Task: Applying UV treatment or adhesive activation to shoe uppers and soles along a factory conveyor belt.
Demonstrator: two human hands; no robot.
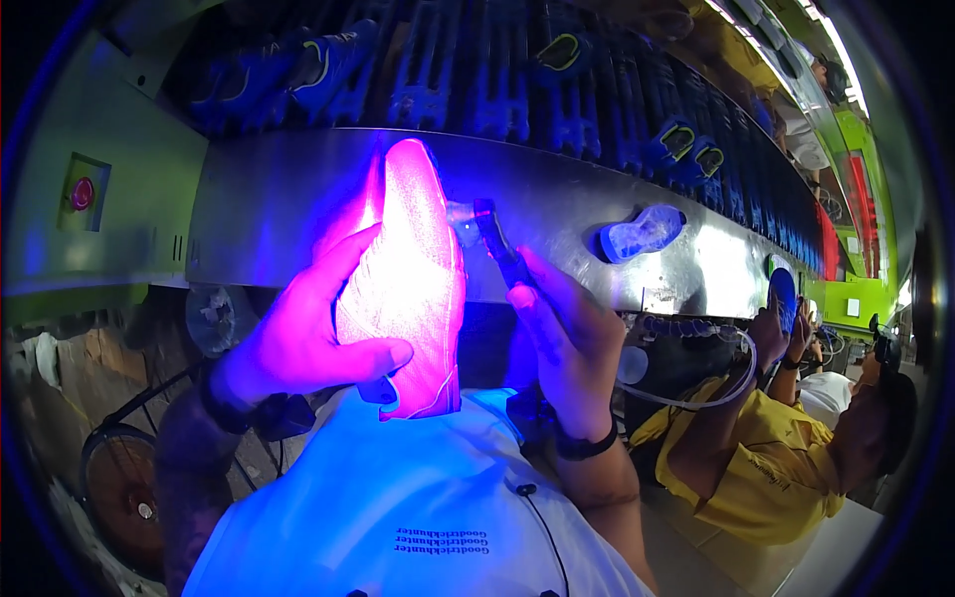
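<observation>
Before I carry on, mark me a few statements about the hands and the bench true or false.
1. The left hand holds a shoe lit pink. True.
2. The right hand is empty. False: the right hand grips a dark-handled tool.
3. The loose sole lies left of the held shoe. False: the sole lies to its right, on the metal ledge.
4. Other shoes sit beyond the ledge, on dark slats. True.
5. The co-worker at right wears a red shirt. False: the shirt is yellow.
</observation>
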